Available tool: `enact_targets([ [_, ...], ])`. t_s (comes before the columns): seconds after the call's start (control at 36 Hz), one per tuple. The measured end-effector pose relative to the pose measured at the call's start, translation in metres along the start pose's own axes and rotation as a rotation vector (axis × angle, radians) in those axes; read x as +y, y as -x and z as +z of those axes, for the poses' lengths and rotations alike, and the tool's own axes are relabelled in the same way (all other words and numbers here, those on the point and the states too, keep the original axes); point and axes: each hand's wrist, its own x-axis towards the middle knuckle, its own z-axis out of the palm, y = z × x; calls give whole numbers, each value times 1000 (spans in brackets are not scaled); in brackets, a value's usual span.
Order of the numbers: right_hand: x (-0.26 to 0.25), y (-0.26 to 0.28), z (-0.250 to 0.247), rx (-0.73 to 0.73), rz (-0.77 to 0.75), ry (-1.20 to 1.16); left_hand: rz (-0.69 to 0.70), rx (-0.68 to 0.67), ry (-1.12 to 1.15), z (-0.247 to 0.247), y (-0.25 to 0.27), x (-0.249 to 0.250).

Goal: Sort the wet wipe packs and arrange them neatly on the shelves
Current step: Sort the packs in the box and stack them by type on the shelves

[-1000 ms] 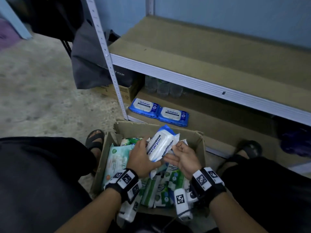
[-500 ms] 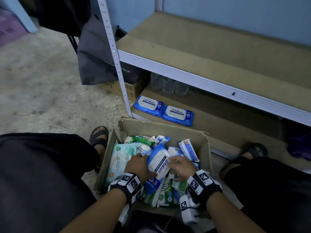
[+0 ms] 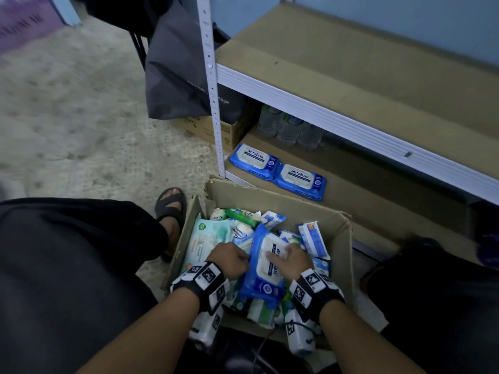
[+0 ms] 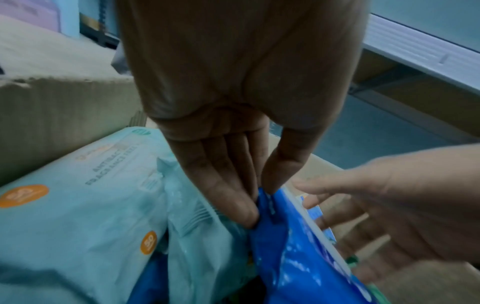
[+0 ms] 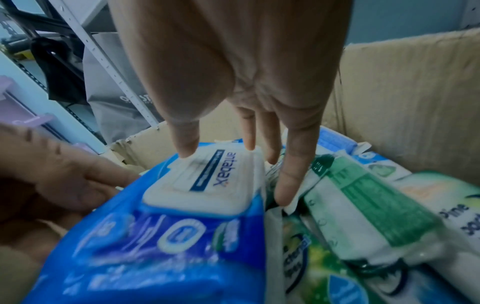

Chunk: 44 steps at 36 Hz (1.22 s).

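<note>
An open cardboard box (image 3: 337, 238) between my knees holds several mixed wet wipe packs in blue, green and pale teal. A blue antabax pack (image 3: 266, 268) lies on top of the pile. My left hand (image 4: 262, 197) pinches its left edge between thumb and fingers. My right hand (image 5: 233, 168) lies on it with straight fingers, the thumb on the white lid (image 5: 202, 181). Two more blue antabax packs (image 3: 253, 160) (image 3: 301, 178) lie side by side at the front left of the lower shelf (image 3: 378, 211).
A white slotted shelf post (image 3: 213, 90) rises just behind the box. A grey bag (image 3: 175, 76) hangs left of it over a small carton (image 3: 208, 130). Water bottles (image 3: 286, 128) stand at the back of the lower shelf. My sandalled foot (image 3: 170, 209) is left of the box.
The blue pack, held up above the box a second ago, has come down onto the pile. My right hand has moved on top of it.
</note>
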Motion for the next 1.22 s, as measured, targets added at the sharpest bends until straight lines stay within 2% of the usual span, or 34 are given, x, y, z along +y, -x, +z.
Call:
enact_targets([
  [0.06, -4, 1, 8, -30, 37, -32, -28, -51, 104, -1, -1, -2],
  [0.14, -10, 2, 18, -60, 69, -30, -131, -134, 388, -2, -4, -5],
  [0.22, -12, 2, 18, -64, 81, -73, -227, -162, 662, -2, -6, -8],
  [0.44, -12, -2, 12, -25, 161, -157, -212, -148, 749, -2, -4, -1],
  [0.56, -14, 8, -3, -35, 163, -238, -155, -154, 672, -4, -10, 3],
  [0.64, -7, 13, -13, -40, 163, -287, -53, -100, 499, -5, -18, 6],
  [0.72, -3, 13, -22, -30, 135, -299, 57, 90, 255, -5, -32, 7],
  [0.81, 3, 5, -34, -14, 109, -295, 149, 278, 144, -11, -44, 16],
  [0.94, 1, -3, -72, 35, 18, -292, 209, 433, -11, -34, -72, 32],
  [1.06, -13, -11, -113, 122, -81, -215, 227, 544, -217, -50, -92, 39],
  [1.22, -44, -35, -170, 208, -255, 61, 300, 596, -240, -62, -128, 37],
])
